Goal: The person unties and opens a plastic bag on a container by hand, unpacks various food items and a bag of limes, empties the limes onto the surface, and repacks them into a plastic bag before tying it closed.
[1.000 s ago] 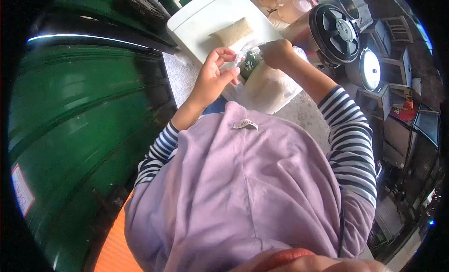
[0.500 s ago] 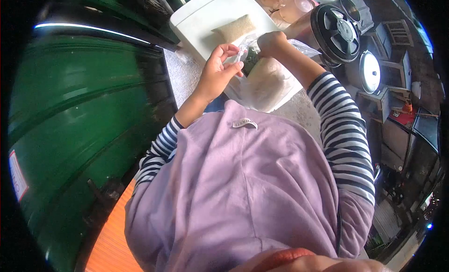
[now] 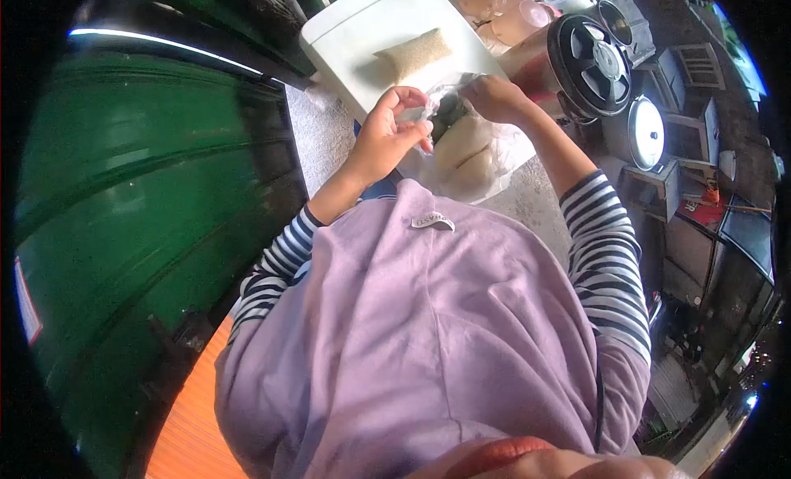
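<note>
My left hand (image 3: 397, 131) pinches the left edge of a thin, clear plastic bag (image 3: 470, 170) at its mouth. On the opposite side of the mouth, my right hand (image 3: 494, 98) grips the bag's edge, its fingertips partly hidden. Something pale and rounded fills much of the bag, with dark green leaves (image 3: 449, 110) beside it between my hands. The bag rests at the near end of a white table (image 3: 362, 25). Beyond my hands, a filled pack of pale grains (image 3: 416, 54) lies on the tabletop.
Right of the table stand a large container with a black spoked lid (image 3: 590, 65) and a pot with a silver lid (image 3: 646, 133). Pinkish plastic containers (image 3: 515, 19) are behind. A green metal wall (image 3: 148, 199) runs along the left, with an orange surface (image 3: 194, 405) below.
My right hand has dipped toward the bag's mouth, then moved back to its right edge. The bag's mouth is spread wider, and the loose plastic that stuck out at the right has dropped.
</note>
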Available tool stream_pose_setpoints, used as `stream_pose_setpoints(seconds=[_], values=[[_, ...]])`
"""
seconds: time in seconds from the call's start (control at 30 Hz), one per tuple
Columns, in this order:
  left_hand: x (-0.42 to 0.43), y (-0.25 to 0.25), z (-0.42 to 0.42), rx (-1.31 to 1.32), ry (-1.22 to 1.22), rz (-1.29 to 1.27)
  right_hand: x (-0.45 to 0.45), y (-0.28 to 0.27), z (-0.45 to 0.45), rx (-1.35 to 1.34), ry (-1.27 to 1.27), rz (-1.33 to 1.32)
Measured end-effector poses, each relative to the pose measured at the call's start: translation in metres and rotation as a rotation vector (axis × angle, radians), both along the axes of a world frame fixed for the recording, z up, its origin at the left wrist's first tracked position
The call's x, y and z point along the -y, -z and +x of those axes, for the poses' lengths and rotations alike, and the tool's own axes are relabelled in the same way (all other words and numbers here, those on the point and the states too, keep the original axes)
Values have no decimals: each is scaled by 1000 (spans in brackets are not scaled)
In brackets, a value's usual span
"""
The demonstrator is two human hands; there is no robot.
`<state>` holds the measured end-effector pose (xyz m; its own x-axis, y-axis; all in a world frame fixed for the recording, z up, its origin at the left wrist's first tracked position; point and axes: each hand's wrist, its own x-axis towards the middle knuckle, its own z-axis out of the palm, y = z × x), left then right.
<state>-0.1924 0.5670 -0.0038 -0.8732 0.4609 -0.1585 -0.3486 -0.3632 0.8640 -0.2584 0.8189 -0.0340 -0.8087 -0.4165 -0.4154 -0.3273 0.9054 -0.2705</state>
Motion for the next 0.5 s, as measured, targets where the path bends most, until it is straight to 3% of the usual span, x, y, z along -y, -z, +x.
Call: stream_pose_setpoints(seconds=[0.1,0.23,0.3,0.4,0.5], values=[[-2,-4,2,-3,37,-171,-6,-18,11,48,14,-231],[-4,11,-9,-225,-24,-447,-12,-27,32,119,89,-428],[-8,16,-16,-423,-80,-552,-10,-30,42,78,139,-412],[-17,2,-18,-412,145,-876,-4,-29,48,30,159,-289],[-21,44,-30,-557,19,-1122,-2,-30,49,9,95,-301]])
